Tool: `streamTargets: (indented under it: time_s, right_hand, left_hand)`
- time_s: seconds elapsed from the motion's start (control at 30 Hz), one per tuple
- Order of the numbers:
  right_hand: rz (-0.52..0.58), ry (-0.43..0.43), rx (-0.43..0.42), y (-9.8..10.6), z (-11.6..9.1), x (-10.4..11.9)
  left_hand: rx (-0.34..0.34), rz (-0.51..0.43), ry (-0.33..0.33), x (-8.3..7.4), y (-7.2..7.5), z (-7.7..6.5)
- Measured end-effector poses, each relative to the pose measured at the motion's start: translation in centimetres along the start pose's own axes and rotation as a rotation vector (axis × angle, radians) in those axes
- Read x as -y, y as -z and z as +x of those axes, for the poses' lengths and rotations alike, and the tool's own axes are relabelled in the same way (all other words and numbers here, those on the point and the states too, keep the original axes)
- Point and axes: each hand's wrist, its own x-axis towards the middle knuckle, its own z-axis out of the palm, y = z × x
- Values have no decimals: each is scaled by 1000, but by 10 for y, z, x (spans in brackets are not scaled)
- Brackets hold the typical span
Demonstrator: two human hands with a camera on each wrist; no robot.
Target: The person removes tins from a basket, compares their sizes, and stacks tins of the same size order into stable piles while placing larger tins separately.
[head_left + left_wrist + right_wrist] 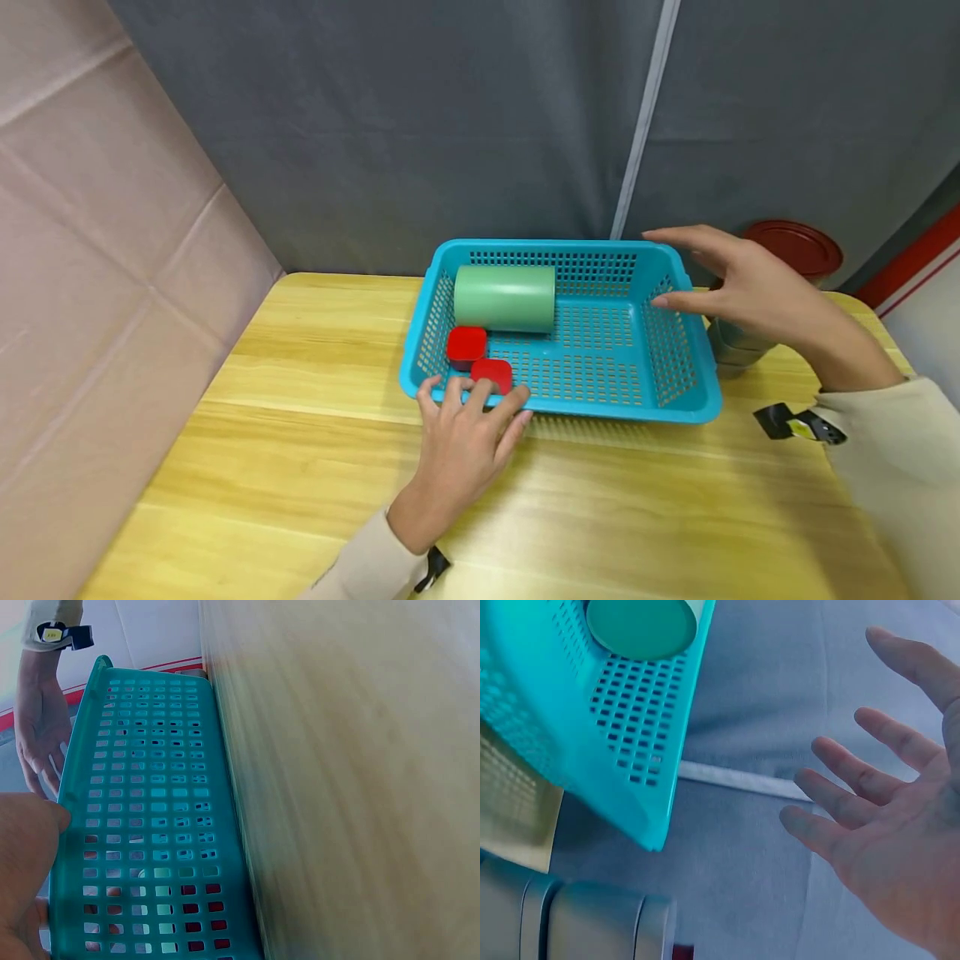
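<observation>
A blue plastic basket (600, 410) with slotted walls lies on the wooden table. My left hand (461, 442) grips its near rim towards the left end, with fingers over the edge and the thumb tip (58, 817) at the rim in the left wrist view. Just inside, by those fingers, are two small red-lidded containers, one farther back (467, 343) and one closer (492, 374), partly covered by fingertips. Behind them a green cylinder (504, 298) lies on its side. My right hand (765, 287) hovers by the basket's right end, fingers spread and holding nothing.
Right of the basket stands a grey canister (731, 346) with a dark red lid (795, 247), partly behind my right hand. A grey curtain (450, 125) hangs along the table's back edge. A pale padded wall (112, 250) rises at the left.
</observation>
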Motion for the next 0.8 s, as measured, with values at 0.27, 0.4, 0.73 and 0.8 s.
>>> streamTargets:
  time_s: [0.27,0.4,0.73,0.8]
  right_hand:
    - [-75,73,23,-15,20,18]
    - [-128,143,46,-22,31,23]
    - [-299,251,98,-52,60,33]
    - [-347,270,97,-58,64,35]
  left_hand:
    - [8,7,4,0,0,0]
    - [18,8,4,0,0,0]
    - [22,23,-1,0,0,-1]
    - [22,23,-2,0,0,-1]
